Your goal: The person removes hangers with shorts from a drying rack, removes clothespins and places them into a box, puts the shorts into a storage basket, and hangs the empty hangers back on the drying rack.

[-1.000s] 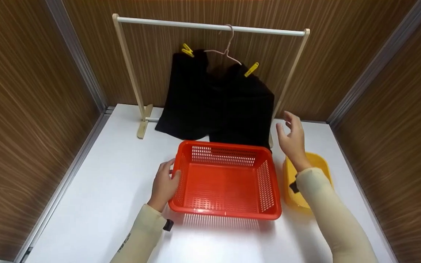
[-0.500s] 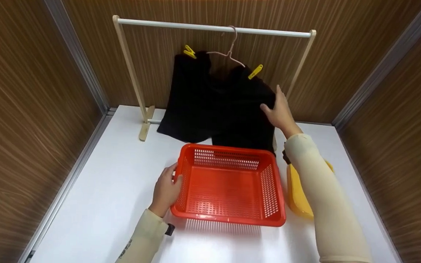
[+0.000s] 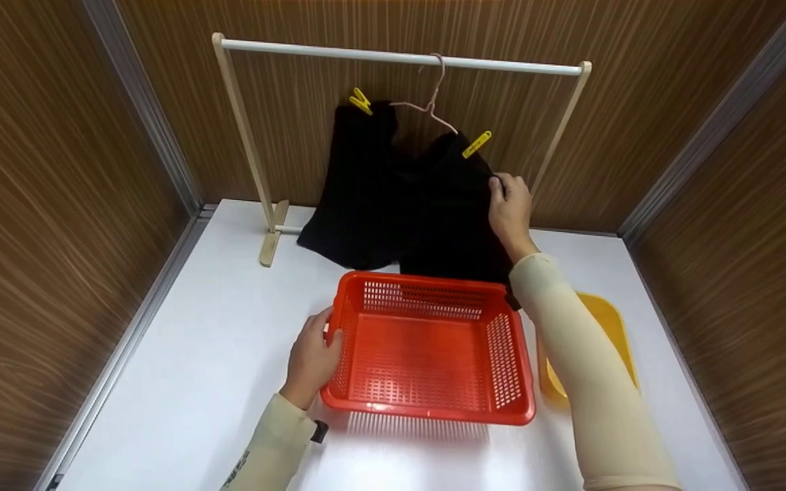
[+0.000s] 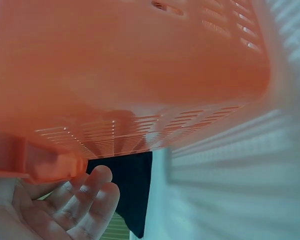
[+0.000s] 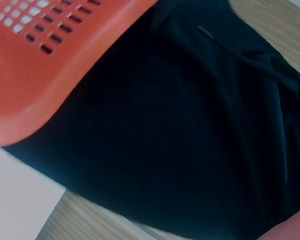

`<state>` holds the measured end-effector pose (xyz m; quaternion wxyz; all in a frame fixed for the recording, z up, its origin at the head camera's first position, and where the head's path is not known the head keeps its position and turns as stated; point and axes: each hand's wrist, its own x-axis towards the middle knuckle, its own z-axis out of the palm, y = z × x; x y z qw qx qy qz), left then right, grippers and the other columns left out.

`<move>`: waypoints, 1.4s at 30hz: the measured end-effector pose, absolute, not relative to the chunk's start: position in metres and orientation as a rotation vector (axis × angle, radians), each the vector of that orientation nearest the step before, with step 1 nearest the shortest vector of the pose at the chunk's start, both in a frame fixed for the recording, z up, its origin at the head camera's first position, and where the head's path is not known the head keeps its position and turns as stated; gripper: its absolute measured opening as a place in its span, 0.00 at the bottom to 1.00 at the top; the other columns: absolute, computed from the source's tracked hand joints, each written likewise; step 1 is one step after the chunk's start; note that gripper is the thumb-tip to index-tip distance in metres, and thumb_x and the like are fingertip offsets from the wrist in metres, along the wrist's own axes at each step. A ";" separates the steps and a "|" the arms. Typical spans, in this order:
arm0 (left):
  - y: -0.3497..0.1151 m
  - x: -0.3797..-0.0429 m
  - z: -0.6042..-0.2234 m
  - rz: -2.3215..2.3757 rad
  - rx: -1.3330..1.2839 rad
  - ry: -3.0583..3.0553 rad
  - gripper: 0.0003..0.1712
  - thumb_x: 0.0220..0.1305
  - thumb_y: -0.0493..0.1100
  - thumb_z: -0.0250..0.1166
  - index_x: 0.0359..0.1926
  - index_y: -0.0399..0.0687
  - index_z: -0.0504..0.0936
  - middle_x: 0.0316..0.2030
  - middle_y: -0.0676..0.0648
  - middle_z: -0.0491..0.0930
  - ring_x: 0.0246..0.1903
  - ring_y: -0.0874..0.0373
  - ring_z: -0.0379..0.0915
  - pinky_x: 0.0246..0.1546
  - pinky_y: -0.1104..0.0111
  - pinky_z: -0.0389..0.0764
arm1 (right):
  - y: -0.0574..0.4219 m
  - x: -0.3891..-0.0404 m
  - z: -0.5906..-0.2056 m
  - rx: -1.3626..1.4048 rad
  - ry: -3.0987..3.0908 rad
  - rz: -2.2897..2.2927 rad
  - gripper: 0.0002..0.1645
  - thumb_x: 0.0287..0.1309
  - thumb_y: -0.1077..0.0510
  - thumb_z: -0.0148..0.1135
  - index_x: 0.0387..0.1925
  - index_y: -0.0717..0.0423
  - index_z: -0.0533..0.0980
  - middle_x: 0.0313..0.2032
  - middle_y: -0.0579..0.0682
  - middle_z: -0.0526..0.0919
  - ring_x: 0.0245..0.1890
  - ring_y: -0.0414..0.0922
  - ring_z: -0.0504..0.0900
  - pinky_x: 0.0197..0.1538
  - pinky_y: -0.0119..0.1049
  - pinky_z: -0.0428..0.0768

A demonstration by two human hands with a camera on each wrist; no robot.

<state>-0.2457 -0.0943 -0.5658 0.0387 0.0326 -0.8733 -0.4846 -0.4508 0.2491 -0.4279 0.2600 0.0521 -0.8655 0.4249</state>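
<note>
A pair of black shorts (image 3: 400, 198) hangs from a pink hanger (image 3: 427, 108), with one yellow clothespin (image 3: 360, 101) at its upper left and another yellow clothespin (image 3: 477, 144) at its upper right. My right hand (image 3: 512, 210) pinches the shorts' right edge between thumb and fingers, below that second clothespin. In the right wrist view the dark cloth and a drawstring (image 5: 250, 62) fill most of the picture. With my left hand (image 3: 312, 358) I grip the left rim of a red plastic basket (image 3: 427, 413); in the left wrist view, the fingers (image 4: 92, 200) curl under the rim.
A clothes rack with a white bar (image 3: 311, 50) and wooden posts stands at the back. Right of the basket is a yellow container (image 3: 611, 317), partly behind my right sleeve. Wood-patterned walls (image 3: 727, 239) surround the white table (image 3: 215, 327).
My right hand has risen from near the yellow container to the shorts' right edge and taken hold of it, drawing that edge slightly inward. The left hand stays on the basket.
</note>
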 end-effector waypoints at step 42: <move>-0.096 -0.247 -0.568 -1.536 0.141 -2.649 0.30 0.76 0.44 0.60 0.75 0.50 0.68 0.56 0.48 0.79 0.45 0.56 0.78 0.49 0.56 0.82 | 0.247 -0.449 -0.417 -0.102 -2.233 1.400 0.18 0.78 0.55 0.54 0.49 0.66 0.81 0.48 0.57 0.82 0.51 0.48 0.78 0.59 0.39 0.73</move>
